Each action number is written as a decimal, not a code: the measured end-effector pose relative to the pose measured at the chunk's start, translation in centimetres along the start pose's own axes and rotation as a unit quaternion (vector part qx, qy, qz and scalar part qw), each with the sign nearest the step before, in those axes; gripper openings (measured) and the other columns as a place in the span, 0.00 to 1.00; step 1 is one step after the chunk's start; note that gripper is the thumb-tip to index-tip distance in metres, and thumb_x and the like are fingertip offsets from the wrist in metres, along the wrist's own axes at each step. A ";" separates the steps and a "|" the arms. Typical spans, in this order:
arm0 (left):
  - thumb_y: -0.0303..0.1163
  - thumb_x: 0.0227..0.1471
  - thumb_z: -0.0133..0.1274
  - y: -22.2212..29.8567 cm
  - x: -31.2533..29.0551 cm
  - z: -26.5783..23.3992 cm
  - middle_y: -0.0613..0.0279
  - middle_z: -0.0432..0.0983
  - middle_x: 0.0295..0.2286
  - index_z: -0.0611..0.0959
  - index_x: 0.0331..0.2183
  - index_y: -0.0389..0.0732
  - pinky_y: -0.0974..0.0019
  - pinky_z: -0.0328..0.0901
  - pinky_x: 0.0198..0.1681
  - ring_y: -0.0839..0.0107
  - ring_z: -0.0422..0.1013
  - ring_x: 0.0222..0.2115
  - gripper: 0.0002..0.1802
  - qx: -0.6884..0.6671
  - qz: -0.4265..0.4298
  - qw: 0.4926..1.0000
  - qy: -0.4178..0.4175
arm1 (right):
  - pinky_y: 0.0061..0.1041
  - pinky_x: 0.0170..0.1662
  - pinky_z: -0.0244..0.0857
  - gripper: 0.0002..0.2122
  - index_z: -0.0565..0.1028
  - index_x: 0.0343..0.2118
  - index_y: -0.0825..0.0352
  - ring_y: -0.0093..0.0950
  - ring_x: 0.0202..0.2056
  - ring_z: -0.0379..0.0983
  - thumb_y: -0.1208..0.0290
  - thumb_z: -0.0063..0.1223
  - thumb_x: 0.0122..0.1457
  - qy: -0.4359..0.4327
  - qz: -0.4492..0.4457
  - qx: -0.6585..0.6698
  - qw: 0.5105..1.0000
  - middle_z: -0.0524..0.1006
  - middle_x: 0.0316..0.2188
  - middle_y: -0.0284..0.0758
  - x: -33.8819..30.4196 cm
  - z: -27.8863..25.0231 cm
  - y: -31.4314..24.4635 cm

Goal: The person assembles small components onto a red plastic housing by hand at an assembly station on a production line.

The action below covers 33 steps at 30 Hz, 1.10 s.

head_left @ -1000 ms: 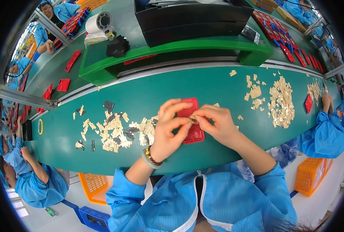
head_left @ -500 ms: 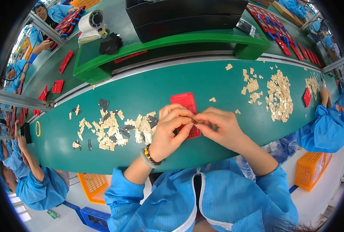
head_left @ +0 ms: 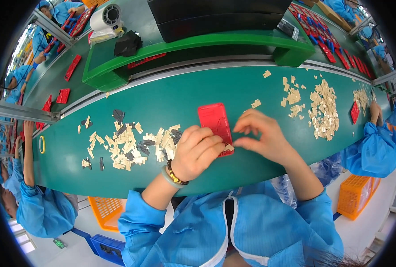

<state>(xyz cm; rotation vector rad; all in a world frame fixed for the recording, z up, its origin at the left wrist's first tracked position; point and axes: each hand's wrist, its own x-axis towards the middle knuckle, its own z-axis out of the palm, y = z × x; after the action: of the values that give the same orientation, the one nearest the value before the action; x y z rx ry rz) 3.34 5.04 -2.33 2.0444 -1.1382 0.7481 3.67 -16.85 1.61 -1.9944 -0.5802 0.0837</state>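
Note:
A red plastic shell (head_left: 215, 116) lies on the green table in front of me, its near end partly covered by my fingers. My left hand (head_left: 197, 149) is closed over that near end, and a small beige piece (head_left: 228, 147) shows at its fingertips. Just right of the shell, my right hand (head_left: 264, 135) has its thumb and fingers apart with nothing visible between them. Beyond its knuckles a loose beige piece (head_left: 256, 103) lies on the table. Left of my left hand, a heap of beige and black strips (head_left: 127, 147) is spread out.
A pile of beige pieces (head_left: 323, 107) lies to the right, near another person's blue sleeve (head_left: 371, 149). Across the far side stands a green shelf (head_left: 198, 46) carrying a black box (head_left: 220, 22). A yellow tape ring (head_left: 42, 144) is at the left end.
My hands were together over the shell, fingertips meeting on a small piece. They have parted: the right moved away and opened, the left came down to the shell's near end.

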 end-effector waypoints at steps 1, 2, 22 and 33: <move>0.28 0.34 0.61 0.3 -0.1 0.0 0.64 0.78 0.30 0.81 0.29 0.42 0.59 0.62 0.34 0.65 0.70 0.32 0.12 0.028 0.010 1.000 0.008 | 0.24 0.32 0.68 0.08 0.72 0.29 0.66 0.26 0.30 0.72 0.79 0.60 0.48 0.002 0.001 0.000 1.000 0.72 0.29 0.31 0.2 0.4 -0.1; 0.28 0.34 0.61 0.4 -0.2 0.0 0.64 0.78 0.30 0.81 0.29 0.42 0.59 0.62 0.34 0.65 0.70 0.32 0.12 0.026 0.011 1.000 0.006 | 0.25 0.33 0.67 0.08 0.72 0.29 0.66 0.27 0.30 0.72 0.77 0.61 0.48 -0.050 0.001 0.020 0.999 0.72 0.28 0.31 0.4 0.8 -0.2; 0.14 0.39 0.52 0.4 0.7 0.6 0.53 0.70 0.36 0.75 0.38 0.40 0.60 0.60 0.42 0.57 0.66 0.39 0.20 0.020 -0.131 0.990 -0.048 | 0.33 0.48 0.61 0.08 0.73 0.27 0.64 0.31 0.45 0.69 0.72 0.59 0.43 0.091 -0.187 -0.365 0.908 0.72 0.37 0.33 0.8 2.7 0.2; 0.27 0.45 0.57 -0.3 -1.2 2.8 0.46 0.69 0.47 0.76 0.42 0.31 0.55 0.62 0.54 0.49 0.66 0.50 0.20 0.119 -0.150 0.970 -0.149 | 0.18 0.23 0.62 0.06 0.77 0.28 0.73 0.14 0.19 0.68 0.74 0.57 0.56 0.051 0.216 0.183 0.958 0.76 0.17 0.31 6.0 3.2 6.1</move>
<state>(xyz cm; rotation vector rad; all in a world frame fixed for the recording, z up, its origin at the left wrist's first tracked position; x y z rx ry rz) 3.48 3.57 -4.99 2.5250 -0.8945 0.4526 10.15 -13.88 -4.04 -1.7170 -0.0452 0.3304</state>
